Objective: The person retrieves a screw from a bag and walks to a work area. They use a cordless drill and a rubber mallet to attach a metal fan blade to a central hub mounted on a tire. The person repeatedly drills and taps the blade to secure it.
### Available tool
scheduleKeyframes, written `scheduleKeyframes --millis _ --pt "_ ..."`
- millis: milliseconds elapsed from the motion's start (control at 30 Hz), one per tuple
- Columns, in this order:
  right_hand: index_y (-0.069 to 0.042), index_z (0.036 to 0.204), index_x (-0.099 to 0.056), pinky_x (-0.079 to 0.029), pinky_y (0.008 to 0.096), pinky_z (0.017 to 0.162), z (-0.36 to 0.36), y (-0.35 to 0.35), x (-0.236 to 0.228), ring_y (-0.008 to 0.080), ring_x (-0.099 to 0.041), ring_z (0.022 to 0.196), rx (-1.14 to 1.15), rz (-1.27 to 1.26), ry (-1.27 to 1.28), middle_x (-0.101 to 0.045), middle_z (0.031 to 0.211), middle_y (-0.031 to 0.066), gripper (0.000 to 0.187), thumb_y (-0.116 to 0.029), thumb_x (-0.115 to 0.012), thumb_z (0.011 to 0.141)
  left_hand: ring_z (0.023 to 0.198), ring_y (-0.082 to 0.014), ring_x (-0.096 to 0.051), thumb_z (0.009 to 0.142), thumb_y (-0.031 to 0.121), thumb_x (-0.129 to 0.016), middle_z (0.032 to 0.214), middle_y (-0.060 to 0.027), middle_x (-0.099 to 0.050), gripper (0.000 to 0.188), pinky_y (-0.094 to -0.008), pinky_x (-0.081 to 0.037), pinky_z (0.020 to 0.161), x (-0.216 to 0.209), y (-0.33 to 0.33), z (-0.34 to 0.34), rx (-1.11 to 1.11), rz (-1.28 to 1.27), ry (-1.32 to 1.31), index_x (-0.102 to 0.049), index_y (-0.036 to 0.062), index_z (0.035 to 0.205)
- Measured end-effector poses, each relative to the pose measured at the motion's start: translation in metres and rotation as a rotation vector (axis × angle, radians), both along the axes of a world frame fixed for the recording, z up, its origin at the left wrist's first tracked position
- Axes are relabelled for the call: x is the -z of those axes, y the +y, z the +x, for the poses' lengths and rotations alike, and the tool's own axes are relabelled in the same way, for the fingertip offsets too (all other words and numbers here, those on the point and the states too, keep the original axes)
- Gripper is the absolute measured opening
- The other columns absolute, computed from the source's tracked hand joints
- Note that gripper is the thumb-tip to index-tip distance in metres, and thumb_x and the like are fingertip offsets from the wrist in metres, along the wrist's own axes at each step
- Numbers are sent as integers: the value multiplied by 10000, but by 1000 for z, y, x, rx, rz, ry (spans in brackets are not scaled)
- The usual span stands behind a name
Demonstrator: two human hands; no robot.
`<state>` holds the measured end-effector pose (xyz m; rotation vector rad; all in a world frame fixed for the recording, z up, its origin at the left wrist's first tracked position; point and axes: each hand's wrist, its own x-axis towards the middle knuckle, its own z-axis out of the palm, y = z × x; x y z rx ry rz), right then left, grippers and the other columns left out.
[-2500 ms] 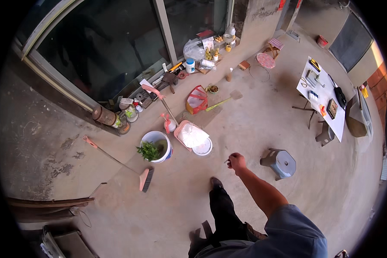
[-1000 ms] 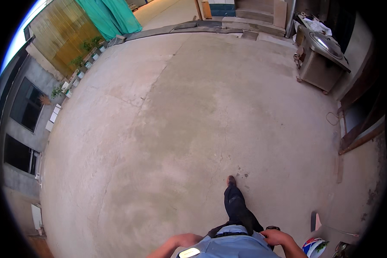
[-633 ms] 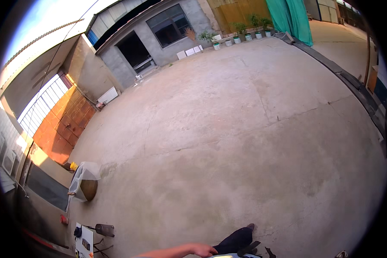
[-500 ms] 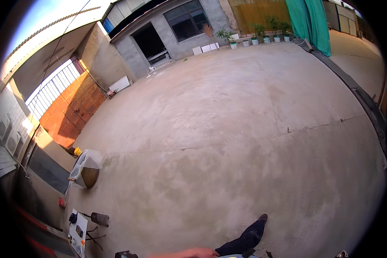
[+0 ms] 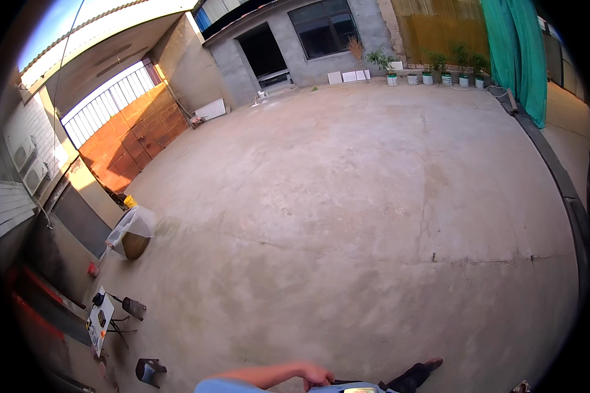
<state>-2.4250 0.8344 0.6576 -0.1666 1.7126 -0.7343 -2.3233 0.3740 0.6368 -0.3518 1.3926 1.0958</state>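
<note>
My left hand (image 5: 316, 375) is at the lower edge, in front of my body. Its bare forearm comes in from the left out of a light blue sleeve (image 5: 226, 386). The fingers look curled in, close to a dark strip (image 5: 345, 382) at my waist; what they hold, if anything, is hidden. Beside the hand lies a pale, rounded rectangular item (image 5: 360, 390), cut off by the picture's edge. One leg in dark trousers (image 5: 410, 378) stretches out to the right, ending in a brown shoe (image 5: 433, 362). My right hand is out of view.
A small white-topped folding table (image 5: 101, 316) with items on it stands at the left, near two dark stools (image 5: 134, 308). Beyond are a large plastic-covered vat (image 5: 137, 243) and an orange gate (image 5: 134, 141). Potted plants (image 5: 428, 78) line the far wall beside a green curtain (image 5: 514, 59).
The view has swung, so the yard's far side sits lower and farther right. More of my left forearm and hand shows. The outstretched leg appears lower and farther right.
</note>
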Motion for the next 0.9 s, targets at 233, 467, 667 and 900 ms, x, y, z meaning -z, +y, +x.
scheduleKeyframes --millis 233,467,667,900 --pt "-61 1365 -551 -472 381 966 -238 108 39 189 -578 1183 -40 -37 -103 -651 1255 122 573 -285 -655 849 1045 -165 -603 934 389 -612 1212 -76 -628 553 -314 -562 803 14 83 -253 20 -3 74 -533 74 1382" --pt "-46 1377 -537 -465 367 991 -465 176 93 204 -597 1159 31 -124 -334 -635 1290 122 560 -239 -605 856 1140 -173 -572 936 386 -600 1261 -75 -622 534 -329 -512 923 8 148 -519 -195 -177 217 -542 102 1384" --pt "-40 1349 -558 -446 381 1000 -677 214 100 215 -577 1167 223 -114 -306 -648 1269 106 537 -259 -669 872 1146 -199 -577 922 398 -600 1253 -92 -629 538 -335 -505 932 33 216 -834 -50 -201 387 -551 111 1374" --pt "-37 1329 -577 -446 401 1007 -863 254 89 235 -583 1177 413 -167 -195 -640 1297 120 517 -253 -657 867 1152 -228 -584 907 413 -599 1242 -112 -636 543 -342 -497 943 9 323 -1168 238 -119 533 -561 121 1363"
